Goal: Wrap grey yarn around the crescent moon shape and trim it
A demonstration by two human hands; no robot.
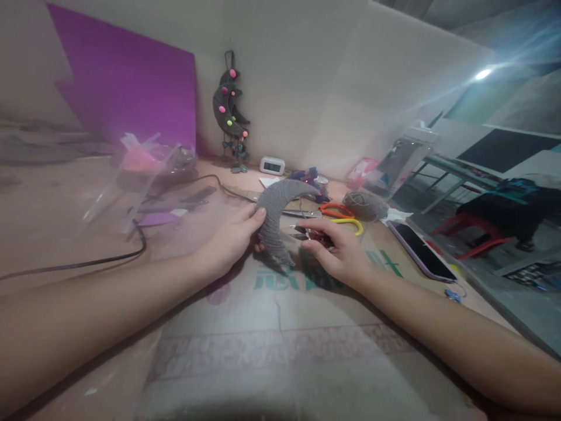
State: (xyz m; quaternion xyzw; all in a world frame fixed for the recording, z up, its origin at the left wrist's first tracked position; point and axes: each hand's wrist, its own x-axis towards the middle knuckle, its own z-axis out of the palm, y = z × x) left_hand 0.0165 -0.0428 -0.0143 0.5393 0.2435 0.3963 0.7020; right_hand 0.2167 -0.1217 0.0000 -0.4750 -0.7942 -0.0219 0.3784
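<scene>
A crescent moon wrapped in grey yarn point(274, 213) is held up over the cardboard sheet. My left hand point(245, 231) grips its outer curve, thumb on the front face. Close to the inner curve, my right hand point(331, 248) is closed around small thread snips point(300, 233), whose pointed tips face the moon and look parted. The snips' handles are mostly hidden by my fingers. Behind them lie scissors with orange handles point(335, 211) and a tool with a yellow handle point(355, 225). A ball of grey yarn point(366, 204) sits just beyond.
Printed cardboard point(245, 356) covers the tabletop. A phone point(423, 251) lies at right near the table edge. Against the wall are a decorated moon hanging point(230, 111), a small clock point(272, 166) and a purple board point(131, 82). A black cable point(109, 257) and glue sticks point(144, 190) lie left.
</scene>
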